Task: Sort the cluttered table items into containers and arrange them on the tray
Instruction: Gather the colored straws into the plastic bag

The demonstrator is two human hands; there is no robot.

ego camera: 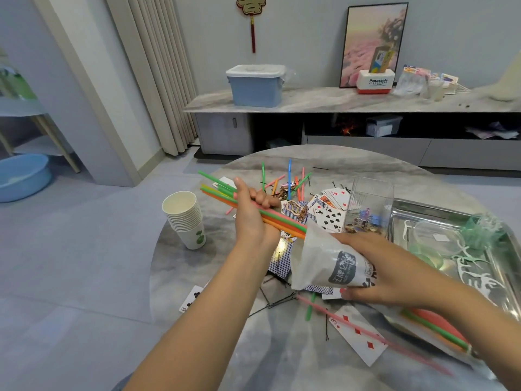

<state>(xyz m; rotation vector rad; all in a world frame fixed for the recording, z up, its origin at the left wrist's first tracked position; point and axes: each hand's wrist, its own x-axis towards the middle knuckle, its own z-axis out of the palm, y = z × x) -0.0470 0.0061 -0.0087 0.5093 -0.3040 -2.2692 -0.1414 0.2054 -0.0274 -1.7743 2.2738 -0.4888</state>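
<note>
Straws bunched in left hand, right hand gripping the cup; wobbly aim could scatter them.

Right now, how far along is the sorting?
Early. Done: clips sit in the clear box; white picks lie on the metal tray. In hand: the left hand feeds a straw bundle into the plastic bag held by the right hand. Left: scattered playing cards, loose straws, hairpins.

- Blue lidded storage bin on the sideboard, far beyond the hands.
- Framed picture beyond the right hand.
- Blue basin far left.
</note>
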